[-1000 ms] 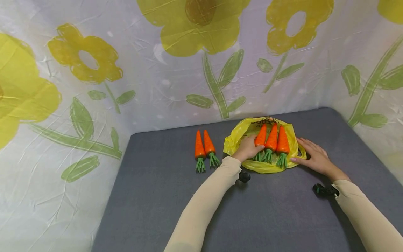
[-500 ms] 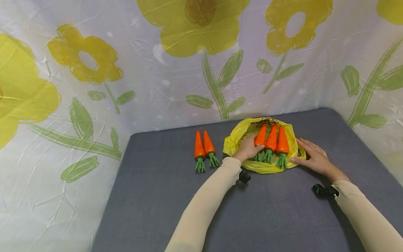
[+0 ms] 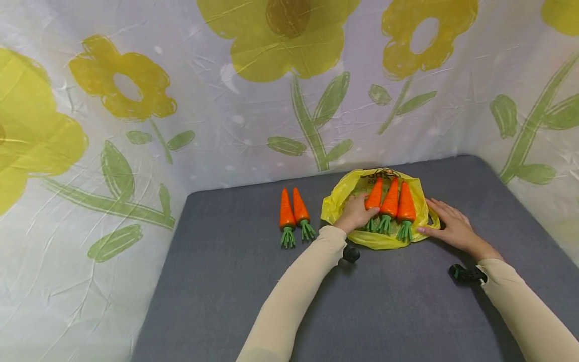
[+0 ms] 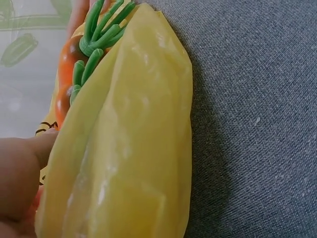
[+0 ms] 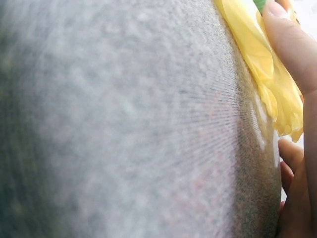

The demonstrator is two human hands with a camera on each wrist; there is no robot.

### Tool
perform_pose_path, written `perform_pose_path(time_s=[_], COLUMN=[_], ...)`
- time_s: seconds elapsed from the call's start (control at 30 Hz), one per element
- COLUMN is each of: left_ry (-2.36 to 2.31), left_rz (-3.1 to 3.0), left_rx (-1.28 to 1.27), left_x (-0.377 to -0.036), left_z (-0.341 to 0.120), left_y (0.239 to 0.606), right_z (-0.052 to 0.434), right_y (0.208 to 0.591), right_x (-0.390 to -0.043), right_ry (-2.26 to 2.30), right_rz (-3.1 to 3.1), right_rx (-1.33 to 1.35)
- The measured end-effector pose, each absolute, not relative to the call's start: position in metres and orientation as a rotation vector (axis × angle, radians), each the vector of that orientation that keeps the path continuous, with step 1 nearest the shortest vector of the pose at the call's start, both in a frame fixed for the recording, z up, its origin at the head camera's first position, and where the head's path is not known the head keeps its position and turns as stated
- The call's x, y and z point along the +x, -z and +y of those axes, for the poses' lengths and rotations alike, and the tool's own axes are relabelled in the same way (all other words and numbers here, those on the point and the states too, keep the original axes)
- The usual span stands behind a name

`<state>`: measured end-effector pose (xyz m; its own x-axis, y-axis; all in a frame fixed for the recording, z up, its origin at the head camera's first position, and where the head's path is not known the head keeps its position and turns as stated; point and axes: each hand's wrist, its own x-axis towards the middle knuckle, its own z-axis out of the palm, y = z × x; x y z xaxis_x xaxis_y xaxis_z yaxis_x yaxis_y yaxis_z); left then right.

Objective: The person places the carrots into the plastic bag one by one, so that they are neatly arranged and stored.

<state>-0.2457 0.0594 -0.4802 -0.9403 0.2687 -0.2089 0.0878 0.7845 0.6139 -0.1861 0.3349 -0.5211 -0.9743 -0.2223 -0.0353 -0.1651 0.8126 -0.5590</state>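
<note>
A crumpled yellow plastic bag (image 3: 357,183) lies on the grey table (image 3: 253,281) near the back wall. Three orange toy carrots with green tops lie side by side on it: left (image 3: 375,195), middle (image 3: 391,197), right (image 3: 406,201). My left hand (image 3: 357,212) rests on the bag's left part, thumb and fingers round the left carrot's lower end. My right hand (image 3: 448,223) lies flat at the bag's right edge, thumb touching the plastic. The left wrist view shows the bag (image 4: 129,148) and carrot tops (image 4: 99,29) close up. The right wrist view shows my thumb (image 5: 292,39) on the bag (image 5: 257,54).
Two more toy carrots (image 3: 287,213) (image 3: 300,206) lie together on the table left of the bag. Cloth walls printed with yellow flowers (image 3: 280,35) close in the back and both sides. Bare grey surface stretches toward me.
</note>
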Motion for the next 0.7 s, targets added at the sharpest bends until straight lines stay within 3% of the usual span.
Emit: perform_pose_path(time_s=[0.7], left_ry=[-0.949], left_rz=[2.738], left_rx=[0.396], left_x=[-0.234], left_z=[0.057], left_y=[0.458], right_z=[0.335], right_y=[0.52], right_x=[-0.185], right_ry=[0.873], right_rz=[2.886], right_rx=[-0.296])
